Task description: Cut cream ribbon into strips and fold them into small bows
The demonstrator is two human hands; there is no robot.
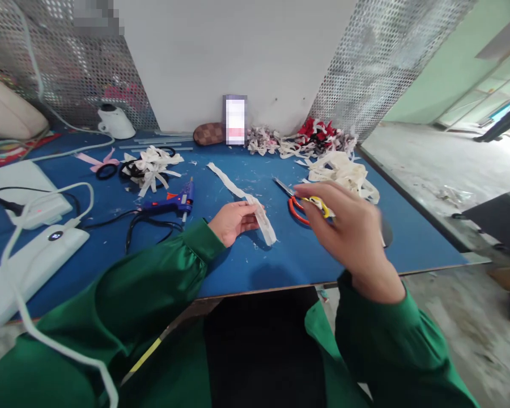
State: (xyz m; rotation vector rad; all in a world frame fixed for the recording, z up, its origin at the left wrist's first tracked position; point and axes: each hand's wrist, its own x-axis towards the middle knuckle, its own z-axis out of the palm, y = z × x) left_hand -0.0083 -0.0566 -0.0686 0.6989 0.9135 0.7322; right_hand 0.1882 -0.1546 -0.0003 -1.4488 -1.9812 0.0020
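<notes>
My left hand is closed around a whitish ribbon strip. One end hangs past the fingers toward me, and the rest runs away over the blue table. My right hand is raised over the table, slightly blurred, with thumb and fingers apart and nothing visible between them. Beneath it lie scissors with a red handle loop, blades pointing away and left. A yellow loop shows between the fingers; whether it belongs to the same scissors is unclear.
A blue glue gun with its black cord lies left of my left hand. Cream ribbon is heaped at right. Hair ties with white ribbon, a phone, a checkered pouch and white power banks are around.
</notes>
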